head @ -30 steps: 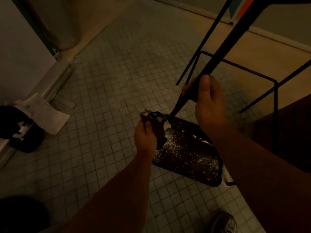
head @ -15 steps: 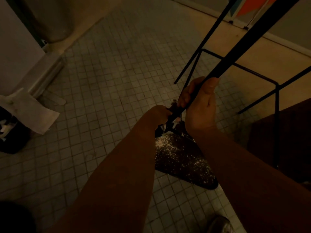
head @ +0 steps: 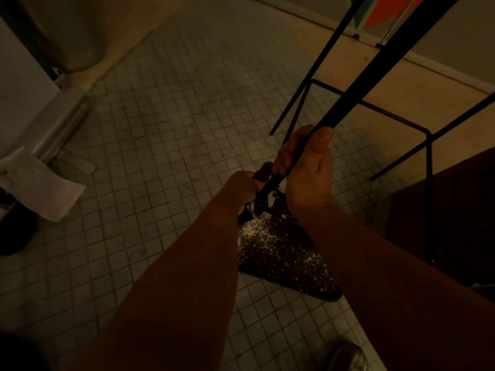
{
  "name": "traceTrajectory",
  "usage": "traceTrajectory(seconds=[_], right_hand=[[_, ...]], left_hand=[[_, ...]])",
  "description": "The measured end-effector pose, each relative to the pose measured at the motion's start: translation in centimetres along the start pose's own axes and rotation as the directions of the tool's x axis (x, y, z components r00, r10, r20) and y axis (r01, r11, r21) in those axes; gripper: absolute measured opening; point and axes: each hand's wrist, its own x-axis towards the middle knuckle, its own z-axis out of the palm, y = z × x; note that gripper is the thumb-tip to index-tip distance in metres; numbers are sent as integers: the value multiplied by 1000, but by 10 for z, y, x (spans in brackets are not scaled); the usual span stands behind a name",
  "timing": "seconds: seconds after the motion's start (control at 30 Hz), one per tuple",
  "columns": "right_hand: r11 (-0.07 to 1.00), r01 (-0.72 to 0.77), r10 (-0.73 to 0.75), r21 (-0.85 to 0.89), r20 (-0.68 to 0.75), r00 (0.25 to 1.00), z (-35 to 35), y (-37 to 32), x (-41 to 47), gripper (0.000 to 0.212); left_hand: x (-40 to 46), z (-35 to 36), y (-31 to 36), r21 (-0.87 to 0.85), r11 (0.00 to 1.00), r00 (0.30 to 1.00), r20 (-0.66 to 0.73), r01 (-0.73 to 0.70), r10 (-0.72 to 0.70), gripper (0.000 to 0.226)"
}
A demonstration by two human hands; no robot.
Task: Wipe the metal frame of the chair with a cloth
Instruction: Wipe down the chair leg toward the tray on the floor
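A dim room with a small-tiled floor [head: 166, 124], where the black metal frame of a chair [head: 375, 60] stands tilted over a dark speckled mat [head: 284, 253]. The right hand [head: 308, 172] grips one slanting leg, thumb up the bar, while the left hand [head: 245, 187] curls round a dark cloth [head: 257, 202] near the leg's foot. Wiping well here likely means wrapping the cloth fully round the bar and sliding along it, with the right hand steadying.
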Motion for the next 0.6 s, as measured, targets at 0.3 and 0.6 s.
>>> traceTrajectory(seconds=[0.3,0.6], right_hand=[[999,-19,20,28,-10,1000,1,1,0,68],[996,-2,-2,-85,-47,999,1,3,-2,56]], left_hand=[[-5,-4,1,105,994,995,93,32,-42,25],[-4,3,-26,-155,983,973,-221,-96,60,21]])
